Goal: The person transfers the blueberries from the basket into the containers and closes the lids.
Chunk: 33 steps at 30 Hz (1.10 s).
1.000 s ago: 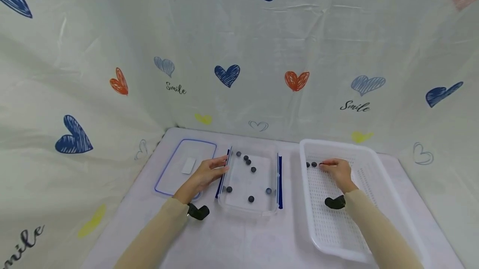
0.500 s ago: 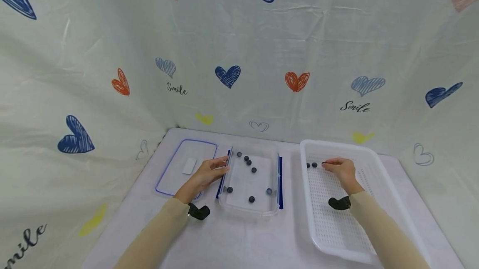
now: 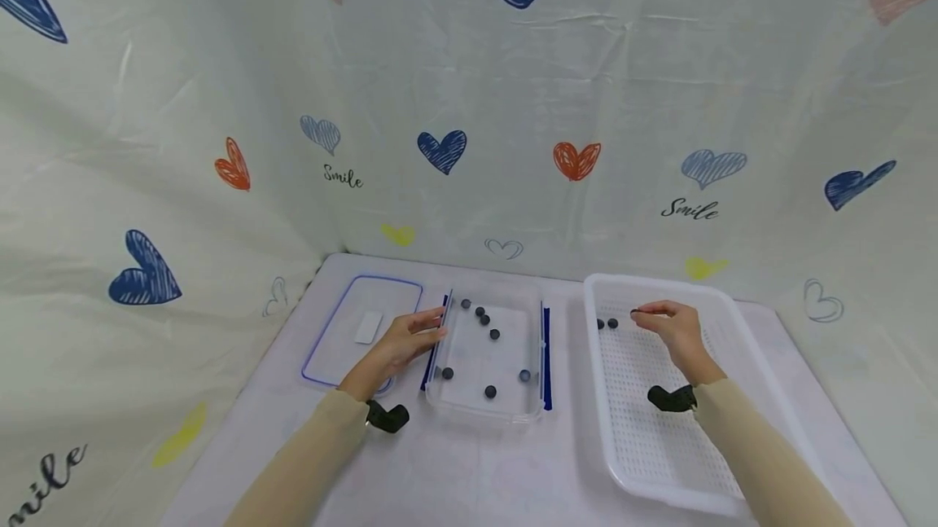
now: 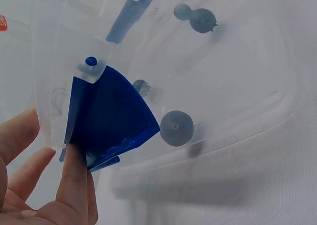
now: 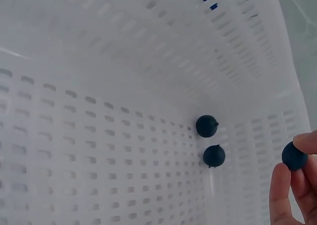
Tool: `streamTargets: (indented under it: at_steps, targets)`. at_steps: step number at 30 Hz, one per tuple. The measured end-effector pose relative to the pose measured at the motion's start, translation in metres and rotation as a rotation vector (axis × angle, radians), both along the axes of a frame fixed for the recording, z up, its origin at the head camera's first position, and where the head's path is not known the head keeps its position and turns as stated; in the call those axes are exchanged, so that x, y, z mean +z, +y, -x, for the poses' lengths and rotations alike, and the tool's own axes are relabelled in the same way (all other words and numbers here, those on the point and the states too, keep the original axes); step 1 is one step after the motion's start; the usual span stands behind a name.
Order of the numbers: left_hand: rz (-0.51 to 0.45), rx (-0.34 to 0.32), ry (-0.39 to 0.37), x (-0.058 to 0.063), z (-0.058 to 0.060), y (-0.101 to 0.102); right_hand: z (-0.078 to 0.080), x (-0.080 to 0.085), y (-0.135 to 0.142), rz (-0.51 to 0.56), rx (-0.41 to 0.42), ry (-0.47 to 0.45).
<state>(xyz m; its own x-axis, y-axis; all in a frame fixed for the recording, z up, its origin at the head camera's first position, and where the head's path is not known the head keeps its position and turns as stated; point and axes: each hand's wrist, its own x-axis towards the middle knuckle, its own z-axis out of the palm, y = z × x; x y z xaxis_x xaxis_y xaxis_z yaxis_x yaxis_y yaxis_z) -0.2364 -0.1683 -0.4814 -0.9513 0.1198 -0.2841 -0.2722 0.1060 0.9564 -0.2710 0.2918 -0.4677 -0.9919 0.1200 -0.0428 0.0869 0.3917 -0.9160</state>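
Note:
My right hand [image 3: 677, 333] pinches a dark blueberry [image 5: 294, 156] between thumb and fingertips, above the far part of a white perforated basket [image 3: 614, 462]. Two more blueberries [image 5: 214, 155] lie in the basket's far left corner. At the left side of a clear plastic box [image 3: 479, 415], my left hand [image 3: 396, 345] holds the box by its wall and hanging blue latch flap [image 4: 111, 116]. Several blueberries [image 3: 490, 392] are scattered over the box's floor.
A clear lid [image 3: 330, 364] with a blue rim lies left of the box, bearing a white rectangular piece [image 3: 369, 327]. Another blue flap [image 3: 547, 360] hangs on the box's right side. A heart-printed curtain [image 3: 513, 103] stands behind the white-covered table [image 3: 447, 470].
My right hand has lifted slightly and moved a little right and up with the blueberry, away from the two in the corner. My left hand stays at the box.

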Motion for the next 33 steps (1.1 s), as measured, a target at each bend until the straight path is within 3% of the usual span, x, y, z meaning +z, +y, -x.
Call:
streamTargets:
  at_steps: [17,28,33]
  targets:
    - [0.014,-0.013,0.001,-0.004,0.004,-0.002,-0.009,0.024,-0.012,0.041,0.009,0.007]
    - [-0.027,0.002,-0.004,-0.004,0.004,0.0,-0.019,0.038,-0.024,0.035,0.054,0.047]
    - [-0.024,0.014,-0.012,-0.003,0.003,0.0,-0.024,0.044,-0.035,0.084,0.084,0.059]
